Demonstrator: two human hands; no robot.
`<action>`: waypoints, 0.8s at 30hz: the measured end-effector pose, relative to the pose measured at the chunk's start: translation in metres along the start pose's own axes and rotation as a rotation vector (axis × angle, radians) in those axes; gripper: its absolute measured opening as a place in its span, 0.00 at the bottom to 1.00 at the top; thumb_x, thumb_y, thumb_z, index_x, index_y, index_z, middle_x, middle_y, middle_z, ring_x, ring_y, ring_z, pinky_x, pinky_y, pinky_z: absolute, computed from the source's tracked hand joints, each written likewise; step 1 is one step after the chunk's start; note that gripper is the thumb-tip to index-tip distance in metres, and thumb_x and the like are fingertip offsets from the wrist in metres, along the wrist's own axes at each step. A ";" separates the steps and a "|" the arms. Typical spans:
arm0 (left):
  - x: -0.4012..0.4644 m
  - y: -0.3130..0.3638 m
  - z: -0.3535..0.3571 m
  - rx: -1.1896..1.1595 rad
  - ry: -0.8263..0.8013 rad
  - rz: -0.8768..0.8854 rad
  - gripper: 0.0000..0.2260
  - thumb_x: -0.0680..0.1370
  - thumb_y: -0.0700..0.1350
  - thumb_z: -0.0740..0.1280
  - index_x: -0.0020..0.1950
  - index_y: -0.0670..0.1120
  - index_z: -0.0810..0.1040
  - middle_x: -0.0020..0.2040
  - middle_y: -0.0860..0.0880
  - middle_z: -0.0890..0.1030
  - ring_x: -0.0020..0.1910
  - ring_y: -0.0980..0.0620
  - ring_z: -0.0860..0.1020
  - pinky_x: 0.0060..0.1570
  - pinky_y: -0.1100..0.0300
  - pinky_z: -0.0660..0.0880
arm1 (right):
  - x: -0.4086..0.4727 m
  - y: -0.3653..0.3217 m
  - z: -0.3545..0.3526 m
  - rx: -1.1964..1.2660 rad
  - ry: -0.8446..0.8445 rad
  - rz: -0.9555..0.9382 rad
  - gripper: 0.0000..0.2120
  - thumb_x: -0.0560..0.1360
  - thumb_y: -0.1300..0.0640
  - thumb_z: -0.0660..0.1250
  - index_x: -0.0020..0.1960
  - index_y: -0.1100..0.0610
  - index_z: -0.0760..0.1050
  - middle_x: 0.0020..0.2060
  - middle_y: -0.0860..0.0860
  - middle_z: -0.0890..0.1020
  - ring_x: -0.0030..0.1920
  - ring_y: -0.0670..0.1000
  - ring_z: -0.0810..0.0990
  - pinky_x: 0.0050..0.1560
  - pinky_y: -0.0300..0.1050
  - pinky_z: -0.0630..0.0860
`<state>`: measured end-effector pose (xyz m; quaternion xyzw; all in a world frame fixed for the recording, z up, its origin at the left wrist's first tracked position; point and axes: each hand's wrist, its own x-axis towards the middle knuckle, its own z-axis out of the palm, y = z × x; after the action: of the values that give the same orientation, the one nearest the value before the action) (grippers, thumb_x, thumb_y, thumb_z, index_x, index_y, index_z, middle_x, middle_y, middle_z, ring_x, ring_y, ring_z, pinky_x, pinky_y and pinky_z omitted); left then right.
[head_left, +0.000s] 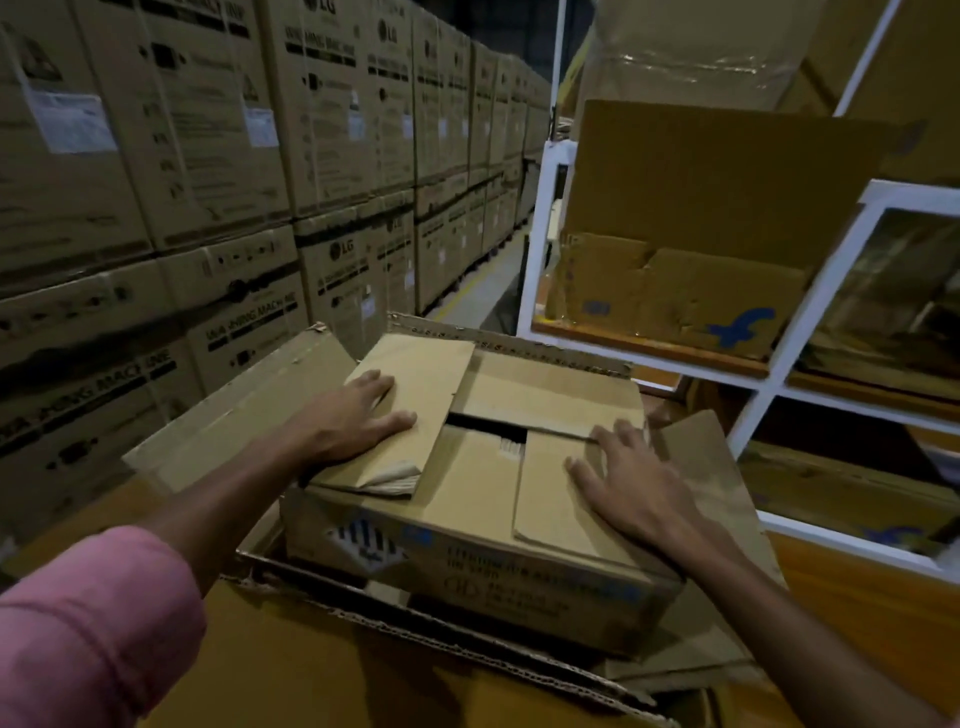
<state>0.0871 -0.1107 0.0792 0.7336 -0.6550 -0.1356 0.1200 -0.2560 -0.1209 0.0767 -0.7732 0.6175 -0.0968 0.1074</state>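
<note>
A brown cardboard box with blue print on its near side sits inside a larger open carton. Its top flaps are folded down, leaving a dark gap in the middle. My left hand lies flat with straight fingers on the left top flap. My right hand rests flat, fingers spread, on the right top flap. Neither hand grips anything.
Tall stacks of washing-machine cartons wall the left side. A narrow floor aisle runs ahead. A white shelving rack on the right holds worn cardboard boxes. The outer carton's loose flaps stick up around the box.
</note>
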 end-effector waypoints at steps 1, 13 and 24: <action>0.006 -0.006 0.004 0.006 -0.036 0.000 0.38 0.79 0.69 0.60 0.83 0.52 0.55 0.84 0.49 0.52 0.80 0.45 0.59 0.77 0.48 0.59 | 0.001 0.000 0.006 -0.002 -0.015 0.003 0.31 0.83 0.38 0.55 0.80 0.53 0.60 0.80 0.54 0.57 0.77 0.58 0.63 0.73 0.63 0.62; 0.042 -0.066 0.056 0.027 -0.304 -0.042 0.44 0.76 0.70 0.61 0.84 0.54 0.44 0.84 0.50 0.38 0.81 0.42 0.54 0.78 0.46 0.57 | 0.017 0.003 0.068 0.044 -0.117 -0.015 0.31 0.83 0.40 0.58 0.81 0.53 0.59 0.81 0.53 0.55 0.78 0.58 0.61 0.75 0.60 0.62; 0.039 -0.012 0.090 0.465 -0.493 0.235 0.33 0.80 0.63 0.63 0.81 0.50 0.60 0.82 0.47 0.58 0.75 0.39 0.66 0.70 0.41 0.69 | 0.013 0.018 0.124 -0.247 -0.341 -0.092 0.24 0.78 0.41 0.57 0.67 0.52 0.75 0.64 0.57 0.79 0.64 0.62 0.75 0.61 0.58 0.76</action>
<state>0.0705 -0.1484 -0.0114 0.6062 -0.7575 -0.1409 -0.1971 -0.2354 -0.1319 -0.0469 -0.8131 0.5615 0.1069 0.1103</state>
